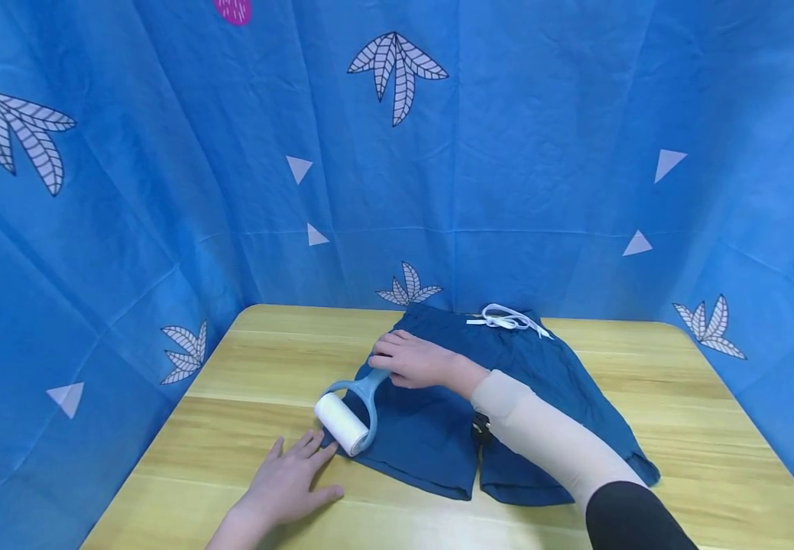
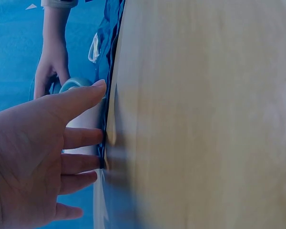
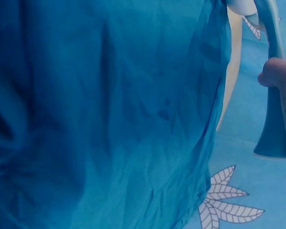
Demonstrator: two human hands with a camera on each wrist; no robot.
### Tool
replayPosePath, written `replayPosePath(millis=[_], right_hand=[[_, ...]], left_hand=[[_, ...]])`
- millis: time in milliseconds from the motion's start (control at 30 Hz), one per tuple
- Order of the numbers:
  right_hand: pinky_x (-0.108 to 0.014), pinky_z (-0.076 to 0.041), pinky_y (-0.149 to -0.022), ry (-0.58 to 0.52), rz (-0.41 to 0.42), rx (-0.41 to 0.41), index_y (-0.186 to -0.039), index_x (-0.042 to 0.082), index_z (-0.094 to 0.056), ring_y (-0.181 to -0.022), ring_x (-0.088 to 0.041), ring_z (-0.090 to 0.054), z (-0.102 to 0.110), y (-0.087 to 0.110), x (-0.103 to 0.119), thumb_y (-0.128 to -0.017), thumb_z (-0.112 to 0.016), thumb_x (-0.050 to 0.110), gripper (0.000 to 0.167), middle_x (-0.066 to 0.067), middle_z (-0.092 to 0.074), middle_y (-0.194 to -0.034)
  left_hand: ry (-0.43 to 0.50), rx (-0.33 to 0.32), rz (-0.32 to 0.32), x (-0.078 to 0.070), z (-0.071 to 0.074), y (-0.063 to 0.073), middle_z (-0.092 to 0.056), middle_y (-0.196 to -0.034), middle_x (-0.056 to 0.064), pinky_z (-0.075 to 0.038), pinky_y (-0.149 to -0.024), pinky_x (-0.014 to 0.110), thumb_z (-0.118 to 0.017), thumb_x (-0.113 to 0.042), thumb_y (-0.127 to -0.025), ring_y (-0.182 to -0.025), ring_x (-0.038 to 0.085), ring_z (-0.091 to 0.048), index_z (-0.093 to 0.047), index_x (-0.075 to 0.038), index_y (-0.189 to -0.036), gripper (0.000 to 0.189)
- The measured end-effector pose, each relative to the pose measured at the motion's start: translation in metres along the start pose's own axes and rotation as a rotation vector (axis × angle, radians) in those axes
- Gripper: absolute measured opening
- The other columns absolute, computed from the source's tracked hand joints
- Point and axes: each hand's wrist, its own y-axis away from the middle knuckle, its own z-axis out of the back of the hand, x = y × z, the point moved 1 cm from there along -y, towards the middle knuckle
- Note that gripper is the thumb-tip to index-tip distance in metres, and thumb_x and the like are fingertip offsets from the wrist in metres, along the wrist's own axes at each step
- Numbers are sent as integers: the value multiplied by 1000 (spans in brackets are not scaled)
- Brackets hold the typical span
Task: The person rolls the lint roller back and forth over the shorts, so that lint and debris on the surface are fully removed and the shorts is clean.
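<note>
Dark blue shorts [image 1: 431, 428] lie spread on the wooden table, with a tied white drawstring [image 1: 507, 318] at the waistband. My right hand [image 1: 413, 359] grips the blue handle of a lint roller [image 1: 343, 422]. Its white roll is over the lower left corner of the shorts. In the right wrist view, the thumb wraps the handle [image 3: 276, 124] beside the cloth. My left hand [image 1: 293, 477] has its fingers spread, fingertips right at the shorts' left hem, close to the roll. The left wrist view shows this hand [image 2: 47, 157] with nothing held in it.
The light wooden table [image 1: 685, 405] reaches out on both sides of the shorts. A blue curtain [image 1: 541, 153] with leaf and triangle prints hangs behind the table and along its left and right sides. A small dark object [image 1: 481, 426] shows beneath the right wrist.
</note>
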Motion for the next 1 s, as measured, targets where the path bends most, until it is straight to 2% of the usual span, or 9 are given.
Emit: replayPosePath(millis=[167, 300, 500, 800, 1000], right_hand=[[-34, -47, -106, 14, 5, 31, -122, 25, -61, -116, -16, -59, 0, -3, 0, -95, -63, 26, 27, 4, -66, -122], [-34, -48, -104, 8, 6, 43, -117, 28, -63, -113, -15, -60, -3, -1, -5, -95, -63, 25, 22, 5, -67, -119], [-36, -48, -100, -12, -37, 37, -116, 28, -63, -107, -15, -59, -6, 16, -22, -96, -61, 24, 20, 5, -66, -116], [-40, -49, -93, -53, -197, 38, -112, 23, -62, -102, -19, -59, -6, 75, -55, -90, -69, 14, 24, 0, -64, -111], [-43, -50, -89, -3, -315, 34, -107, 22, -61, -98, -22, -58, 1, 122, -78, -87, -73, 10, 26, -1, -64, -107]], left_hand=[[6, 20, -1, 1, -1, 1, -48, -149, 14, -24, -111, 72, -60, -66, -83, -141, 36, -40, -57, -19, -138, 72], [7, 20, 2, 1, -2, 1, -47, -149, 14, -23, -111, 72, -60, -66, -83, -141, 36, -40, -56, -19, -138, 73], [14, 42, 6, 2, 1, -1, -46, -151, 13, -22, -111, 72, -58, -67, -84, -141, 36, -40, -54, -20, -140, 73], [35, 65, 3, 3, 3, 0, -45, -151, 14, -22, -111, 72, -58, -67, -84, -142, 37, -39, -53, -20, -141, 75], [38, 76, -5, 3, 2, 0, -44, -152, 14, -21, -112, 71, -58, -67, -84, -143, 36, -38, -52, -20, -142, 76]])
